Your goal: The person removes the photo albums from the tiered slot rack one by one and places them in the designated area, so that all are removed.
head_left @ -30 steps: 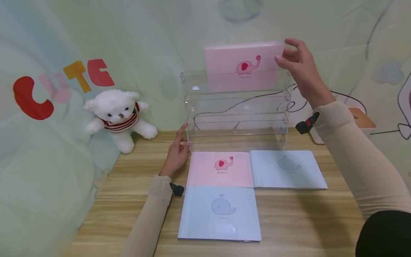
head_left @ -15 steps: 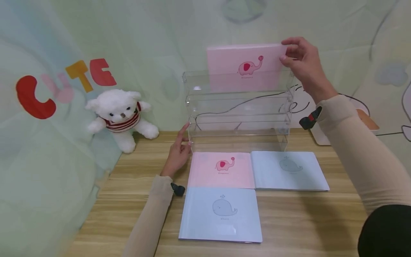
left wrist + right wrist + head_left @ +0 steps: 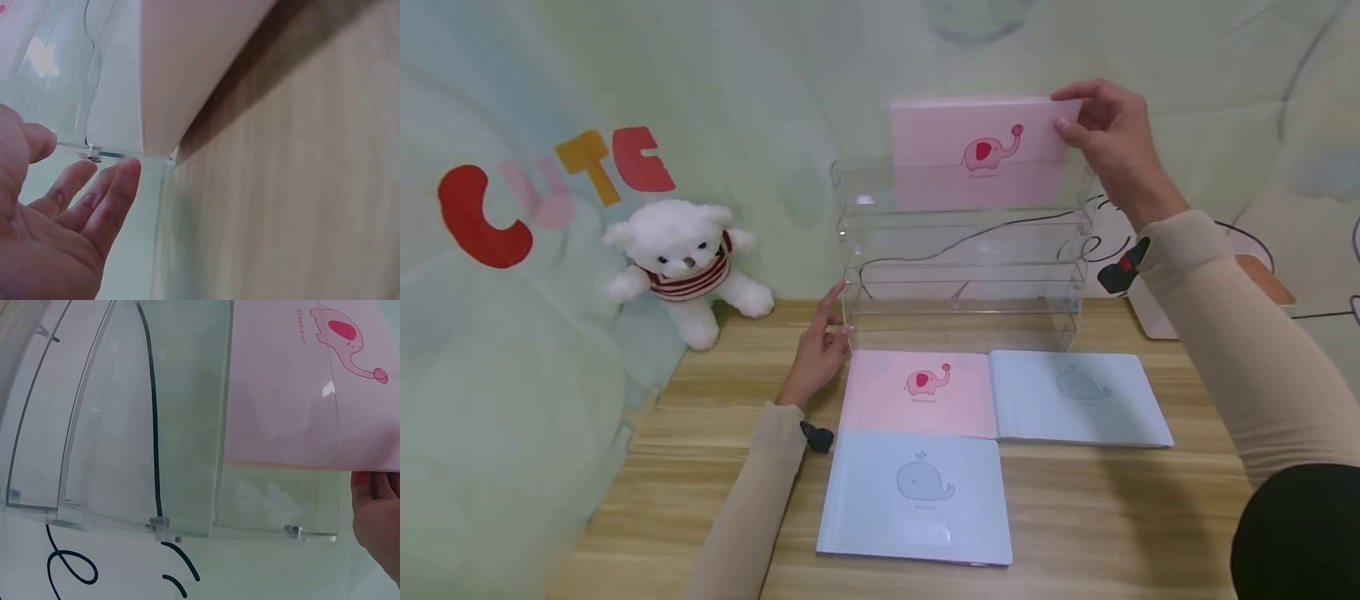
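In the head view a clear acrylic rack (image 3: 962, 312) with several tiers stands at the back of the table. A pink book (image 3: 940, 137) with a red elephant on its cover stands upright in the top tier, its lower part behind the clear front. My right hand (image 3: 1116, 137) pinches its upper right corner between thumb and fingers; the right wrist view shows this book (image 3: 281, 419) behind the clear panel too. My left hand (image 3: 818, 358) touches the rack's left side with fingertips; in the left wrist view its fingers (image 3: 115, 203) are extended and slightly bent.
Before the rack lie another pink elephant book (image 3: 880, 400), a blue whale book (image 3: 1112, 417) to its right, and a blue whale book (image 3: 865, 517) nearer me. A white plush bear (image 3: 677, 242) sits at the left by the printed curtain (image 3: 760, 83).
The pink book in the top tier has shifted slightly right with my right hand, whose fingers reach a little further over its corner. My left hand stays at the rack's side.
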`<state>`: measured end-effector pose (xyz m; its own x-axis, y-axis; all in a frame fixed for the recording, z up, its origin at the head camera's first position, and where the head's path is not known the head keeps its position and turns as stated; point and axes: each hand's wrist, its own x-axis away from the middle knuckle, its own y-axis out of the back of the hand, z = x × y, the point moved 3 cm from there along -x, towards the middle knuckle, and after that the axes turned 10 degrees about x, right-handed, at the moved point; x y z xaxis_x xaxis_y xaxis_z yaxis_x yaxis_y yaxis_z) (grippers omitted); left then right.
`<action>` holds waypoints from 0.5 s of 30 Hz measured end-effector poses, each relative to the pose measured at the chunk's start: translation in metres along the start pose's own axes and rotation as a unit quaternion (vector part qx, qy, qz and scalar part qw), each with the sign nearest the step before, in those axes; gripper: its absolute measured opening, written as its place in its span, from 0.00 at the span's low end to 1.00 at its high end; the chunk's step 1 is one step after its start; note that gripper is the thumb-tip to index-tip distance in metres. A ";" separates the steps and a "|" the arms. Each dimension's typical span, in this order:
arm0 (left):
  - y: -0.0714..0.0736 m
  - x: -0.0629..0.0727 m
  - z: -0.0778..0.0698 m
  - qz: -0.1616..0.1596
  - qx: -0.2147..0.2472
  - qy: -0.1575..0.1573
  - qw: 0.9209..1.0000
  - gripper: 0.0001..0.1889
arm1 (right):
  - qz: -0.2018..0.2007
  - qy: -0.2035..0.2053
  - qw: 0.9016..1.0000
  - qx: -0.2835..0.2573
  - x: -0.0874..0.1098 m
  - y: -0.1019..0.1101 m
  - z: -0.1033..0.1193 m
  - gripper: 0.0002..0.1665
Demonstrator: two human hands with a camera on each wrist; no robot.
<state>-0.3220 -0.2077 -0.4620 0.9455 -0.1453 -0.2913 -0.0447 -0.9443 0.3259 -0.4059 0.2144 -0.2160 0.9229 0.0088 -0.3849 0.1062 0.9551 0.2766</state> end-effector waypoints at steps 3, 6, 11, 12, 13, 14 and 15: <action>-0.002 0.001 -0.001 -0.001 -0.002 0.001 1.000 0.41 | -0.003 0.006 1.000 -0.013 0.000 -0.004 0.000 0.19; -0.002 0.002 -0.001 -0.004 -0.002 0.005 1.000 0.42 | -0.011 0.012 1.000 -0.027 -0.001 -0.009 -0.001 0.19; -0.002 0.003 -0.001 -0.001 0.008 0.010 1.000 0.41 | -0.028 0.011 0.998 -0.062 -0.002 -0.014 -0.003 0.17; -0.002 0.004 0.000 -0.001 0.009 0.010 1.000 0.40 | -0.032 0.009 0.997 -0.065 -0.002 -0.015 -0.004 0.17; -0.002 0.004 -0.001 0.000 0.009 0.010 1.000 0.40 | -0.035 0.005 0.997 -0.068 -0.002 -0.016 -0.004 0.17; -0.002 0.004 0.000 -0.001 0.009 0.011 1.000 0.40 | -0.038 0.001 0.997 -0.068 -0.003 -0.016 -0.005 0.17; -0.002 0.004 0.000 -0.001 0.007 0.011 1.000 0.40 | -0.042 -0.003 0.997 -0.067 -0.003 -0.017 -0.005 0.17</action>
<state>-0.3179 -0.2065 -0.4635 0.9523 -0.1374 -0.2726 -0.0476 -0.9489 0.3119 -0.4120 0.1994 -0.2239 0.9155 -0.0736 -0.3954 0.1325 0.9834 0.1239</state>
